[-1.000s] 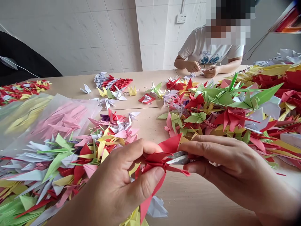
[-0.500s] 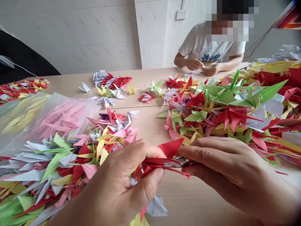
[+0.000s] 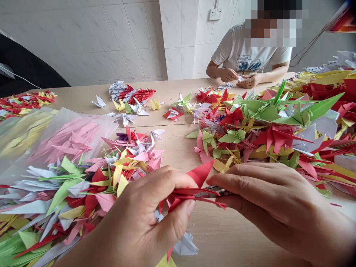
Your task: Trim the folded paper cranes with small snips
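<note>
My left hand pinches a red paper crane between thumb and fingers, low in the middle of the view. My right hand is closed on a small metal tool, whose tip pushes into the crane's folds. One red wing points up between the two hands. Both hands hover just above the wooden table. A pale folded crane lies on the table under my left hand.
Heaps of folded paper cranes in many colours lie at left and right. Clear bags of pink cranes lie at left. Across the table a person in a white shirt folds paper with both hands.
The red crane has turned slightly in my left hand and sunk a little. My right hand has pushed the metal tool further into it. The view has shifted slightly.
</note>
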Demonstrator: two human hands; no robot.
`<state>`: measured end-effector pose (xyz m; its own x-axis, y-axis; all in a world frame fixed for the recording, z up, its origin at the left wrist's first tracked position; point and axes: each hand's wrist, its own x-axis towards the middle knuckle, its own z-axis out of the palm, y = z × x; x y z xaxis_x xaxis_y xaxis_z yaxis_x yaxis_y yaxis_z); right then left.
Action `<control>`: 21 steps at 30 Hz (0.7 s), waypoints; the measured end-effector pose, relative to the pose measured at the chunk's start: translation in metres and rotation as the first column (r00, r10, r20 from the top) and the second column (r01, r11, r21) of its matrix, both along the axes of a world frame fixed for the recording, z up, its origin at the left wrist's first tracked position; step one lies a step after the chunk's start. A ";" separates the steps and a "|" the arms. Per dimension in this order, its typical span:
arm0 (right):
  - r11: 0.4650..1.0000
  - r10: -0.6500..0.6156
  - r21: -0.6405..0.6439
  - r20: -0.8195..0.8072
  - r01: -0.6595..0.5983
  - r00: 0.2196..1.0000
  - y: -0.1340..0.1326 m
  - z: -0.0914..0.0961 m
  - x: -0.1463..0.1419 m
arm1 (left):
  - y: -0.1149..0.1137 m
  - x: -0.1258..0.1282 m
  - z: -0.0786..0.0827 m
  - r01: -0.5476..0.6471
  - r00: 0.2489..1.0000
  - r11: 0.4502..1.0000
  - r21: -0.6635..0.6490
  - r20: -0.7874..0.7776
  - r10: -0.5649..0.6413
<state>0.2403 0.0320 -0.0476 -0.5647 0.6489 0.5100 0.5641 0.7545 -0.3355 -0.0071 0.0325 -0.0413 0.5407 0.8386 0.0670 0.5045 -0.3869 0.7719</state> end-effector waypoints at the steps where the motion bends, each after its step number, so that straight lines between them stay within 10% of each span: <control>1: 1.000 0.006 0.001 -0.003 -0.006 1.000 0.000 0.000 0.000 | 0.000 0.000 0.000 0.003 1.000 1.000 0.005 0.008 -0.003; 21: 0.999 -0.040 0.035 0.019 0.039 0.999 0.001 0.003 0.002 | -0.001 0.001 -0.001 -0.059 0.994 0.998 -0.014 0.095 0.060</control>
